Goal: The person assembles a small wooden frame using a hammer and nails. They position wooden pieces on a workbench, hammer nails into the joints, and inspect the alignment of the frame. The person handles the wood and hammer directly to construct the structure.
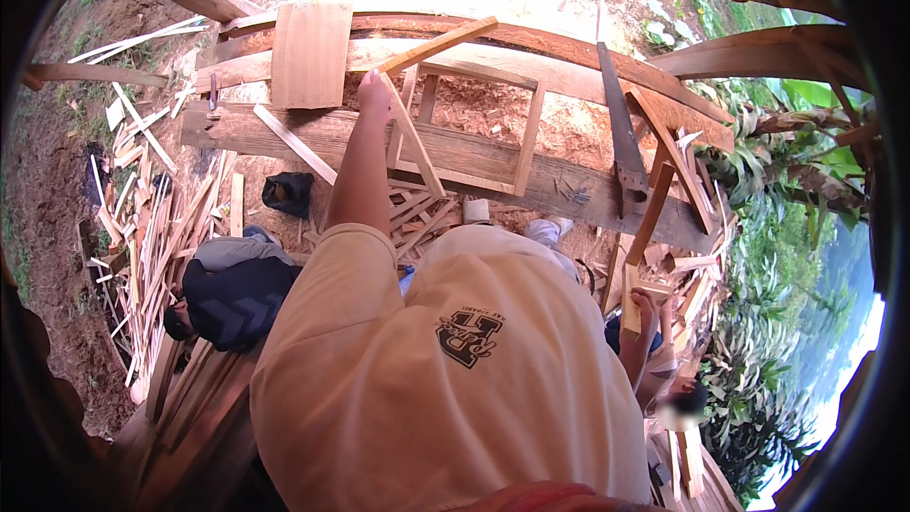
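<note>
The left hand (375, 100) is gripping an angled wooden frame piece (412, 137) over the plank table (227, 128), fingers closed around its corner. The right hand's (646, 310) fingers are gripping a wooden batten (629, 313)

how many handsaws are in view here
1: the handsaw lies across the long plank, toward its right end; others may be hidden under the scrap wood.

Clearance from the left hand (375, 100): wide board (311, 57) obstructs 10 o'clock; loose strip (296, 145) crosses the plank (227, 128) at 8. Wooden frame (529, 137) obstructs 3 to 4, its opening passable. Narrow gap beyond, bounded by handsaw (618, 123).
</note>
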